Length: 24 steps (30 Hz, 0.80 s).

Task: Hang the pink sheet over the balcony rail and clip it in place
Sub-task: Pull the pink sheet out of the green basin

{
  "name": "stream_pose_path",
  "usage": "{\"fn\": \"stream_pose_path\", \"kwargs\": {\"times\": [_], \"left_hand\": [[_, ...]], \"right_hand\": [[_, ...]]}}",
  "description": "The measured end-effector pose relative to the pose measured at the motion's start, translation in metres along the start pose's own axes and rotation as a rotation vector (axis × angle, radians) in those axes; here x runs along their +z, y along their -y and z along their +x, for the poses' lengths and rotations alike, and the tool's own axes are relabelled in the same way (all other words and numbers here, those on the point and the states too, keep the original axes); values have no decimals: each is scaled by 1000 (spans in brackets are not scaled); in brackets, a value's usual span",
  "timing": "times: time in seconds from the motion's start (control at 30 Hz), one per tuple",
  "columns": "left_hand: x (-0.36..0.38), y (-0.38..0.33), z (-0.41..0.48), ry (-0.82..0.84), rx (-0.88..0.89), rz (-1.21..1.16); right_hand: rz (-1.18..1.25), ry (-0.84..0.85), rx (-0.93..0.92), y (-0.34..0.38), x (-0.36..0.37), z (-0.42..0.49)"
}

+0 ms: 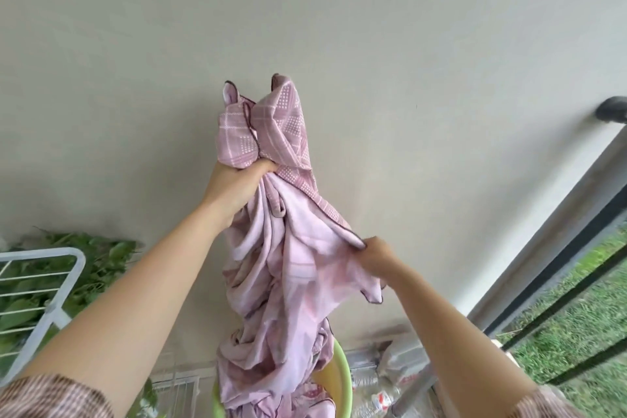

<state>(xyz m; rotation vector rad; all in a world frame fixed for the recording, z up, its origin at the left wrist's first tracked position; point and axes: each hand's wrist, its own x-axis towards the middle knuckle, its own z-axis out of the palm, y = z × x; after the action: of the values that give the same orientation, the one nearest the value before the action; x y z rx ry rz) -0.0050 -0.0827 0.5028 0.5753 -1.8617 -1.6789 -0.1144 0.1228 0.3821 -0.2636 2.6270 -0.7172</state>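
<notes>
Beige wall backdrop. Left hand [237, 187] grips bunched sheet [288, 268]; right hand [376, 256] pinches hem. Risk: tail snags basin [341, 366]; pinch slips, hem drops.

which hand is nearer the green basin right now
Right. The right hand pinches an edge of the pink sheet lower down, above and just right of the green basin. The left hand grips a bunch of the sheet much higher up, farther from it.
</notes>
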Motion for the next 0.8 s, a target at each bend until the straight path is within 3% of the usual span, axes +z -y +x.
{"fn": "stream_pose_path", "kwargs": {"times": [0.1, 0.13, 0.17, 0.23, 0.33, 0.37, 0.43, 0.5, 0.6, 0.7, 0.8], "left_hand": [[-4, 1, 6, -24, -22, 24], [-3, 4, 7, -34, -39, 42], [0, 4, 6, -40, -55, 48], [7, 3, 5, -18, -100, -9], [17, -6, 4, 197, -176, -182], [20, -8, 3, 274, -193, -196], [25, -10, 1, 382, -232, -185], [30, -11, -2, 458, -272, -124], [32, -12, -5, 503, -280, 32], [33, -19, -13, 563, -231, 27], [30, -27, -23, 613, -160, 0]], "right_hand": [[638, -69, 26, 39, -65, -6], [858, -24, -20, 54, -85, -12], [1026, 45, -128, 72, -104, -28], [1107, 247, -419, 101, -121, -57], [802, 465, -715, 115, -100, -76], [648, 409, -736, 113, -83, -71], [416, 113, -678, 107, -50, -57], [346, -54, -610, 102, -31, -51], [338, -30, -459, 90, -21, -41], [4, 1, -293, 84, -29, -44], [-236, 78, -309, 85, -54, -50]]}}
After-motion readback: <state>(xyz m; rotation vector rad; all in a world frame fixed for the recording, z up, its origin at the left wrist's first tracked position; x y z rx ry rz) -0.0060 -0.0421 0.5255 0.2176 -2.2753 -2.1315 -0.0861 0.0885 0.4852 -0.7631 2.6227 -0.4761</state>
